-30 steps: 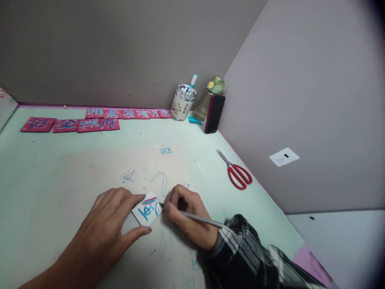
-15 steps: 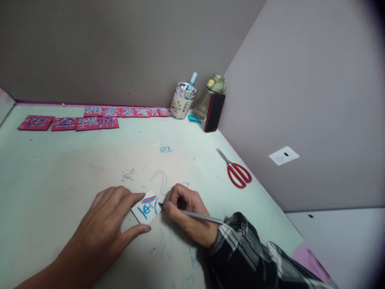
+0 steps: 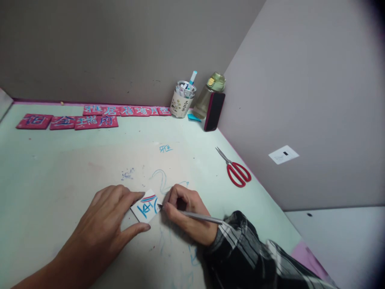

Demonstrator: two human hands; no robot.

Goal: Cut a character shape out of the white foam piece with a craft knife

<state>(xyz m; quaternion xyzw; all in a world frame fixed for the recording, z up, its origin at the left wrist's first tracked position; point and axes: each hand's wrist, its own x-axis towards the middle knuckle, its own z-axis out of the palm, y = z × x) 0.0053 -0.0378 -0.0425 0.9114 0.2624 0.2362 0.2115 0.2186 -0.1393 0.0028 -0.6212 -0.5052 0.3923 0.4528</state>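
Note:
A small white square block [image 3: 145, 214] lies on the table, marked with a blue character and red and blue curved stripes. My left hand [image 3: 111, 218] grips it by its left side, fingertip on the upper edge and thumb by the lower one. Between the fingers of my right hand [image 3: 189, 212] is a slim silver craft knife [image 3: 201, 217]. Its dark pointed tip touches or nearly touches the block's right corner, on the blue strokes; I cannot tell whether it presses in. The right wrist is in a black and white checked sleeve [image 3: 249, 249].
Red scissors [image 3: 238, 173] lie at the right. At the back stand a jar of markers [image 3: 181, 102], a green-lidded bottle [image 3: 204, 98] and a leaning phone [image 3: 214, 112]. Red tiles with blue characters [image 3: 62, 122] line the back left. Blue drawings [image 3: 164, 178] mark the tabletop.
The view has shifted very slightly. Both hands, the block and the knife stay almost where they were, with the knife tip still at the block's right corner.

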